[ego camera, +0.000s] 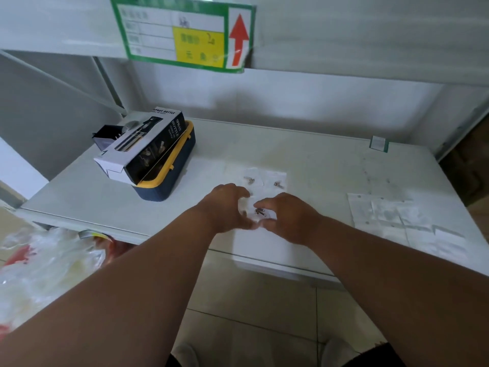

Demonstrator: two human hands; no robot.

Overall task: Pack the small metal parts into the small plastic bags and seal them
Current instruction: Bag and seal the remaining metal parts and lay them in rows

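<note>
Both my hands meet over the white shelf (304,154) and pinch one small clear plastic bag (258,217) between them. My left hand (227,207) holds its left edge and my right hand (288,218) its right edge. Small metal parts (259,211) show inside the bag between my fingers. Just beyond lie two more small bags, one with a metal part (248,179) and one with another part (277,184). A pile of empty clear bags (391,218) lies on the shelf to the right.
A spray bottle box (143,147) lies on a blue and yellow case (169,178) at the shelf's left. A green and yellow label (185,33) hangs from the shelf above. A large plastic bag (47,266) sits low at the left, over the tiled floor.
</note>
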